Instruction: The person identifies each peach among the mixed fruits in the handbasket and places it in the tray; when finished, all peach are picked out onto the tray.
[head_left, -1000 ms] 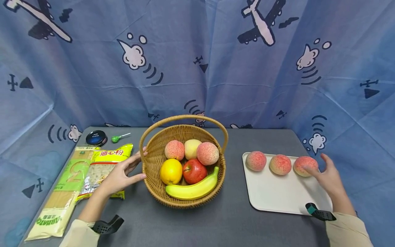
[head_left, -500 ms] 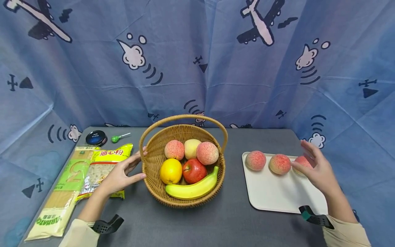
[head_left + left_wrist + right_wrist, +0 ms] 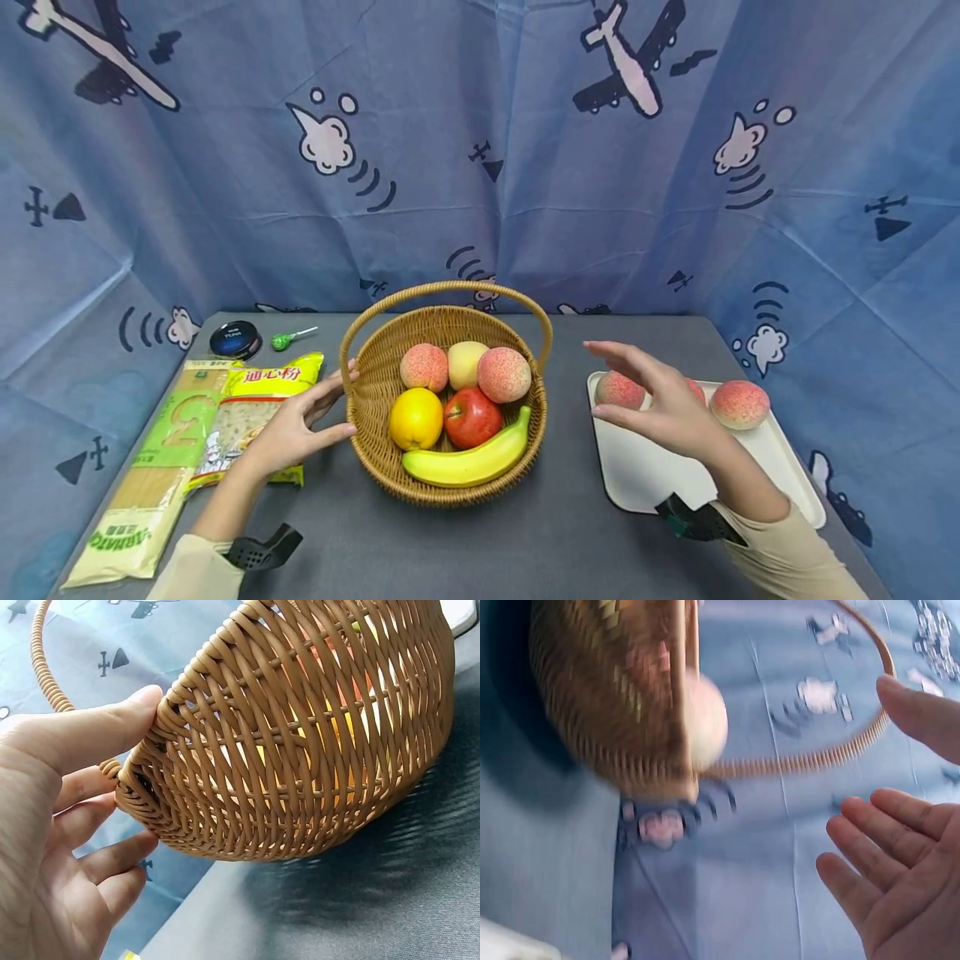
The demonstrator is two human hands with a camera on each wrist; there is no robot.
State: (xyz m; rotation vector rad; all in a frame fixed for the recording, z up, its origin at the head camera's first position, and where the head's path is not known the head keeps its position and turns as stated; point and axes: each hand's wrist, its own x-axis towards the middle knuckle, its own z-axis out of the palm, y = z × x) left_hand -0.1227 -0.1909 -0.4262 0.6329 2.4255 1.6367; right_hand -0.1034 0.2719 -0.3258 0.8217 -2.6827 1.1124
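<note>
A wicker basket (image 3: pixel 369 400) with an arched handle stands tilted toward me. It holds an orange (image 3: pixel 416 418), a red apple (image 3: pixel 473 417), a banana (image 3: pixel 468 462) and several peach-like fruits (image 3: pixel 505 374). At its left side my left hand (image 3: pixel 292 429) grips the rim beside the handle's base; in the left wrist view the thumb presses the rim (image 3: pixel 169 712). My right hand (image 3: pixel 663 408) hovers over the left part of a white tray (image 3: pixel 637 471), fingers and thumb spread toward the basket and holding nothing. Three peaches (image 3: pixel 740 405) lie along the tray's far side, two partly hidden by that hand.
On the left lie a long noodle pack (image 3: pixel 142 467) and a yellow-topped pasta bag (image 3: pixel 255 396). Behind them are a dark round tin (image 3: pixel 235 340) and a green lollipop (image 3: pixel 282 341). A blue printed curtain (image 3: pixel 420 167) encloses the grey table (image 3: pixel 420 550) at the back and sides.
My right hand has moved left from above the rightmost peach toward the basket, with nothing in it. The left hand has stayed at the basket rim. All three tray peaches remain in place.
</note>
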